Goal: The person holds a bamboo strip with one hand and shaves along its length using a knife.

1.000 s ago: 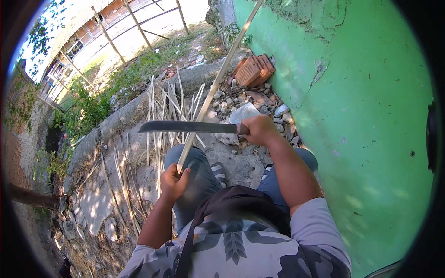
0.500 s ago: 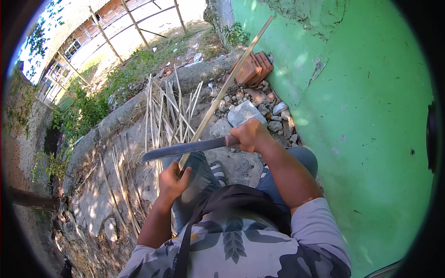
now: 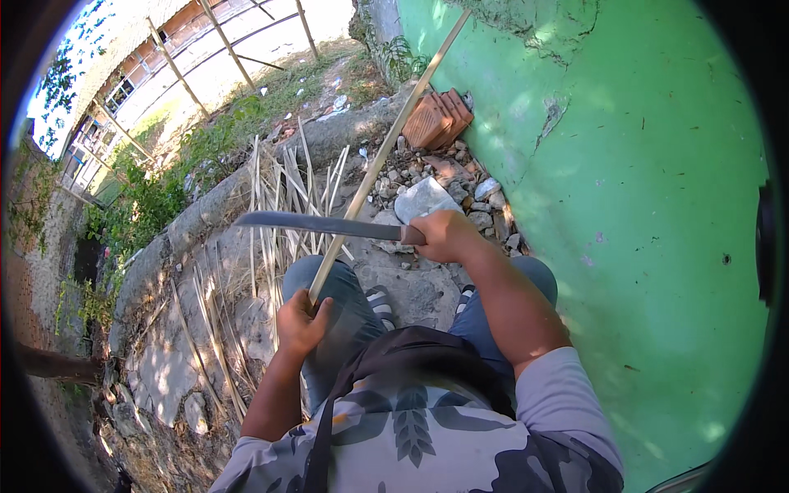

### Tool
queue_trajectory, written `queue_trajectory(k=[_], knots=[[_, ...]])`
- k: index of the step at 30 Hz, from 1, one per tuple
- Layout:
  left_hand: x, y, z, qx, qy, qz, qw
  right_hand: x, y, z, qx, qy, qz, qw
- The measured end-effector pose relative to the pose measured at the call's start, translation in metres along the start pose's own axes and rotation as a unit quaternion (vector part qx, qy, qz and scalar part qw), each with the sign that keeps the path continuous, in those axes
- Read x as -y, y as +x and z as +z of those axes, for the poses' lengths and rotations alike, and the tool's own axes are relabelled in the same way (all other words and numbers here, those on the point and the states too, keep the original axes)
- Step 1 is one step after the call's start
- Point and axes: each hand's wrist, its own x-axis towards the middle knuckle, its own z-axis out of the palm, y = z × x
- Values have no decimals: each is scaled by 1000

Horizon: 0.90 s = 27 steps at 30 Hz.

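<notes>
Head view shows the left hand [image 3: 302,322] gripping a pale strip [image 3: 382,156], the right hand [image 3: 448,237] a knife [image 3: 296,223] across it, fingers curled tight, maybe shaving, so the next stroke needs care.

The machete blade [image 3: 300,223] is dark grey, its handle [image 3: 412,236] brown. The long strip [image 3: 366,182] is pale straw yellow, the loose strips [image 3: 256,181] cream. The trousers [image 3: 339,289] are blue; the sandals [image 3: 380,306] look banded in grey and white, though they are too small to be sure. The light grey shirt [image 3: 460,450] carries darker leaf shapes and camouflage-like patches. The wall [image 3: 641,205] is bright green, the hollow bricks [image 3: 436,122] orange-red, the flat stone [image 3: 423,200] pale grey.
</notes>
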Motion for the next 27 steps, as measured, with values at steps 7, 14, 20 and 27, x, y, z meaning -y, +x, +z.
queue_trajectory(k=[7,14,20,27], knots=[[8,-4,3,-6,-25,27,999,-23,6,-3,-49,43,40,997],[3,2,2,-1,-2,4,1000,-45,1,12,-187,157,59,968],[-1,-1,-2,-4,16,23,1000,5,-2,2,3,-62,-25,998],[11,-1,3,-19,-17,31,999,-31,13,5,-89,61,64,992]])
